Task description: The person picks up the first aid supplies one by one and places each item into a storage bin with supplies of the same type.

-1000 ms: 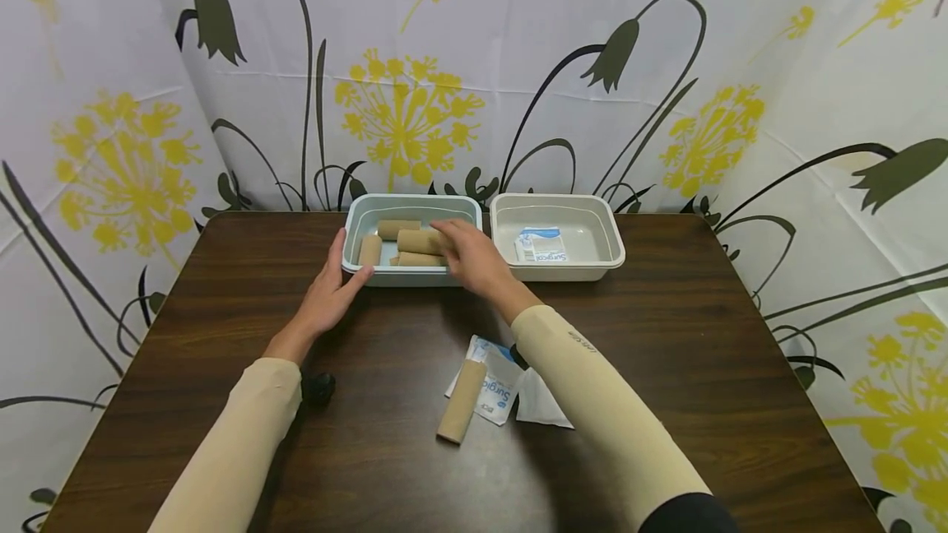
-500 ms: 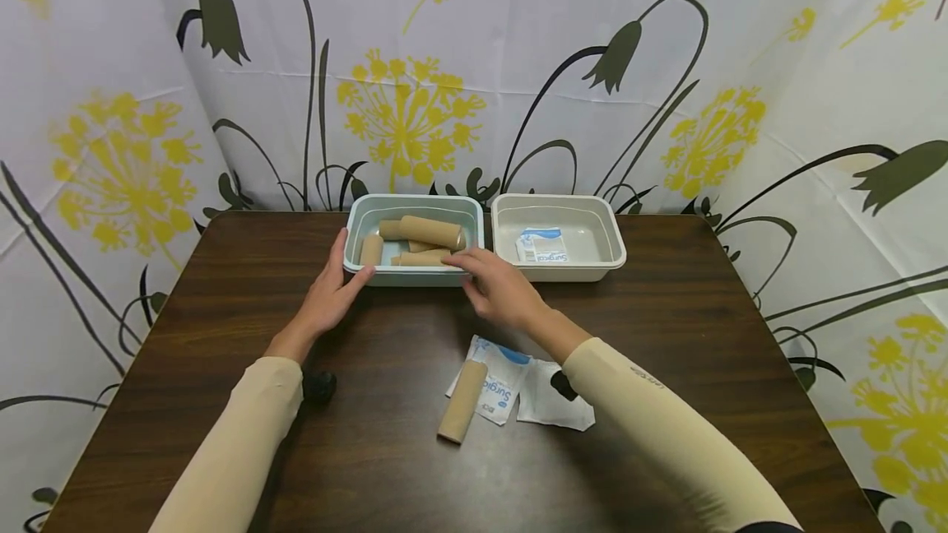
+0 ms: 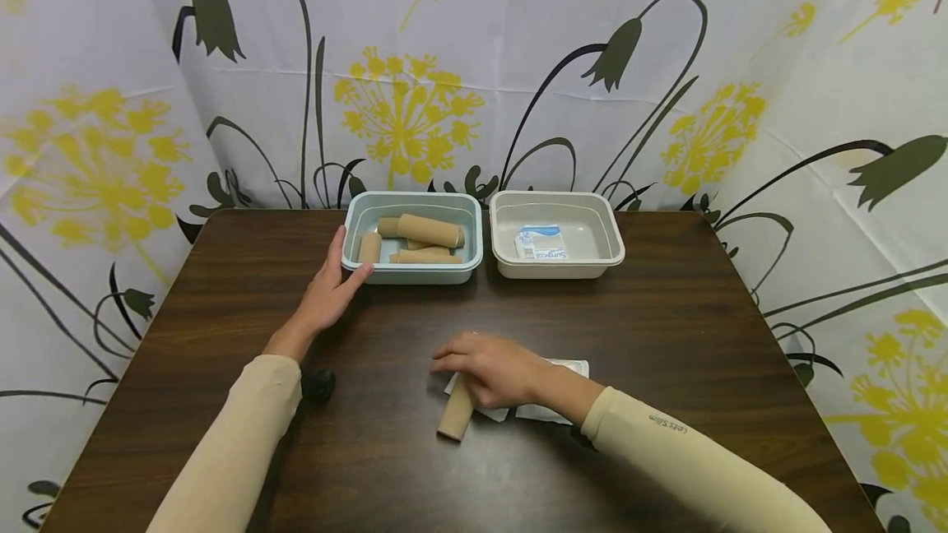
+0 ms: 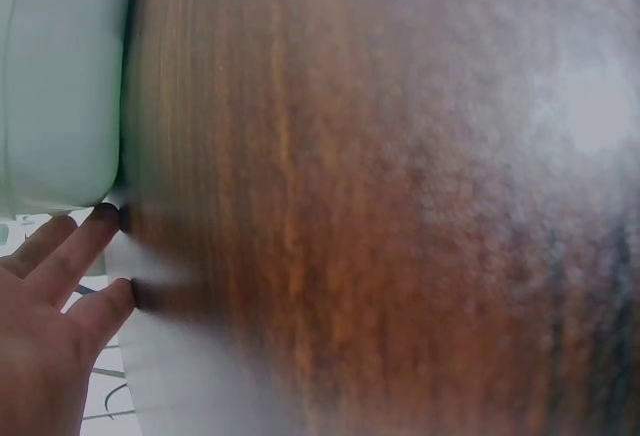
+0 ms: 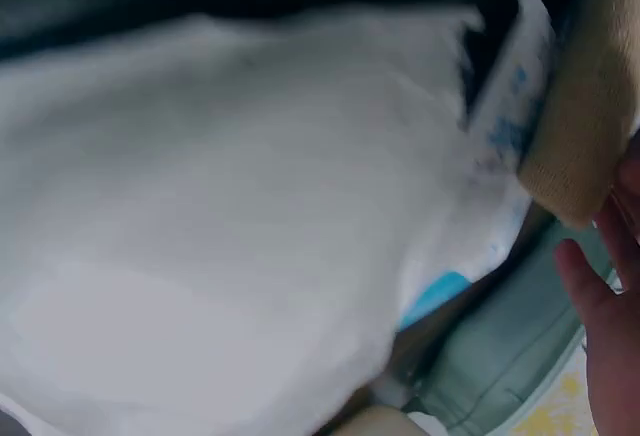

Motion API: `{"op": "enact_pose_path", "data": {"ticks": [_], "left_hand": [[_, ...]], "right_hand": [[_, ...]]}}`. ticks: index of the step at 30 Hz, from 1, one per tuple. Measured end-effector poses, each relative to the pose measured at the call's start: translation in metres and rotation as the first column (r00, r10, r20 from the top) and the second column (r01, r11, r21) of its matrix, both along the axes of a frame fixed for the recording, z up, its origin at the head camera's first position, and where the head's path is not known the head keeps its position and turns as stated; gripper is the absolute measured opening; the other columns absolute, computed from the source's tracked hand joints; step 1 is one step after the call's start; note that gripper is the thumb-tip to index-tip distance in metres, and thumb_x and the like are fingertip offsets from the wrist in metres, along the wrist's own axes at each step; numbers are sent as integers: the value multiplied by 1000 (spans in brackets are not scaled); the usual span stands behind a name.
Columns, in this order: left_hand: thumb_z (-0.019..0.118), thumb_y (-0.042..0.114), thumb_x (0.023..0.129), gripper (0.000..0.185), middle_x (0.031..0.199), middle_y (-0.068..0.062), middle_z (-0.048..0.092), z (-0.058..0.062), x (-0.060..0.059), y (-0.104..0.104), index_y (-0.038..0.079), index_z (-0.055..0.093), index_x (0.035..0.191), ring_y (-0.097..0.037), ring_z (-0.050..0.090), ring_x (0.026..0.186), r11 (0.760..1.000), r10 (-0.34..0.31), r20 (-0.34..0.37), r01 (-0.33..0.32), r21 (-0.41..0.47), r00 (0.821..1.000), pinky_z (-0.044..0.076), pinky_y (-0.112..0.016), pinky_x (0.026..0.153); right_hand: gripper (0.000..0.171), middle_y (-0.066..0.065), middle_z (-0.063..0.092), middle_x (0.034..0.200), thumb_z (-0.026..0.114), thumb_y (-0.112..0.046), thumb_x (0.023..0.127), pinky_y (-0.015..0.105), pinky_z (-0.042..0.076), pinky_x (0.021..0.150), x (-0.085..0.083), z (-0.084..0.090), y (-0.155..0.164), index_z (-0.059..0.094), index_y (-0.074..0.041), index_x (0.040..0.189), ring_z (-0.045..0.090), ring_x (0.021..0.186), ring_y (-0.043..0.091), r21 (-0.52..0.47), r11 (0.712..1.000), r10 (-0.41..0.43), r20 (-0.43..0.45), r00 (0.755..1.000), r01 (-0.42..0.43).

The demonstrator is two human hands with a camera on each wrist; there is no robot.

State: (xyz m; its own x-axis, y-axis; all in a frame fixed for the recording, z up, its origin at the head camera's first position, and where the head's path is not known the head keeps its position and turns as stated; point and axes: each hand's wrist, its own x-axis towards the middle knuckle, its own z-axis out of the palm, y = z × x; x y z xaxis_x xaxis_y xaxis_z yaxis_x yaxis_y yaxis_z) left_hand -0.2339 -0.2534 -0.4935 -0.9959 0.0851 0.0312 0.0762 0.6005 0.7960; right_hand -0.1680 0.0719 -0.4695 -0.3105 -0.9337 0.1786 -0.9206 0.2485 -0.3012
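On the dark wooden table (image 3: 666, 336) sat two tubs side by side at the far edge: a pale green tub (image 3: 411, 271) with a few tan rolls (image 3: 431, 230) already in it, and a cream tub (image 3: 557, 268) holding one white-and-blue packet (image 3: 541, 243). So it looked like a sorting job, rolls in one, packets in the other, and I'd say it was mid-way, at the pick-up step.

Closer to the person lay a small heap of white packets (image 3: 551, 389) with one more loose roll (image 3: 455, 418) lying on top of them. The right hand (image 3: 492, 368) was down over that heap, fingers draped across the upper end of the roll. Couldn't tell if it had actually closed on it or was only resting there; the wrist view was too blurry to help. The left hand (image 3: 326, 290) lay flat with fingers relaxed, thumb against the green tub's near-left corner, steadying it, gripping nothing.

Next move, I reckon, needed a proper grip round the roll without dragging packets along.

Writing: the packet in the cream tub read something like "Surgical", upside down. The right sleeve (image 3: 666, 424) had small lettering too tiny to read.
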Motion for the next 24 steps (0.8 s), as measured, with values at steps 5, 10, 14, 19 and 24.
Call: {"op": "enact_pose_path", "data": {"ticks": [5, 10, 14, 19, 24], "left_hand": [[49, 48, 100, 84, 164, -12, 5, 0, -1, -1, 29, -8, 158, -43, 16, 144, 1000, -4, -24, 4, -4, 1000, 16, -68, 107], [50, 47, 100, 83, 163, -14, 9, 0, -2, -1, 28, -7, 158, -43, 20, 143, 1000, -9, -58, 9, -1, 998, 19, -67, 107], [49, 48, 100, 83, 163, -14, 8, 0, -2, -1, 30, -8, 158, -44, 19, 143, 1000, -3, -50, 3, -3, 999, 18, -68, 107], [49, 48, 100, 83, 163, -14, 7, 0, -1, -3, 30, -9, 158, -44, 17, 144, 1000, -2, -43, 2, 1, 999, 17, -68, 107], [49, 47, 101, 83, 163, -13, 7, -3, -1, -1, 29, -8, 158, -43, 17, 144, 1000, -9, -50, 10, 4, 999, 18, -67, 107]], "right_hand": [[44, 0, 59, 131, 53, -1, 84, 24, 39, 102, 8, -4, 2, 68, -14, 123, 51, 123, 12, 26, 1000, 4, 32, 999, -5], [45, -3, 62, 124, 57, -2, 78, 21, 39, 100, 13, -6, 6, 70, -16, 118, 54, 118, 10, 92, 995, 48, 0, 999, -48], [44, -4, 62, 122, 61, -3, 79, 23, 39, 101, 15, -8, 8, 71, -19, 119, 54, 117, 10, 140, 989, 63, -38, 997, -58], [44, -4, 63, 121, 63, -3, 80, 25, 39, 101, 15, -7, 7, 70, -18, 121, 54, 115, 11, 148, 986, 79, -54, 995, -71], [44, -6, 64, 118, 62, -5, 82, 24, 40, 99, 17, -6, 9, 69, -19, 123, 55, 113, 10, 148, 987, 75, -70, 995, -64]]}}
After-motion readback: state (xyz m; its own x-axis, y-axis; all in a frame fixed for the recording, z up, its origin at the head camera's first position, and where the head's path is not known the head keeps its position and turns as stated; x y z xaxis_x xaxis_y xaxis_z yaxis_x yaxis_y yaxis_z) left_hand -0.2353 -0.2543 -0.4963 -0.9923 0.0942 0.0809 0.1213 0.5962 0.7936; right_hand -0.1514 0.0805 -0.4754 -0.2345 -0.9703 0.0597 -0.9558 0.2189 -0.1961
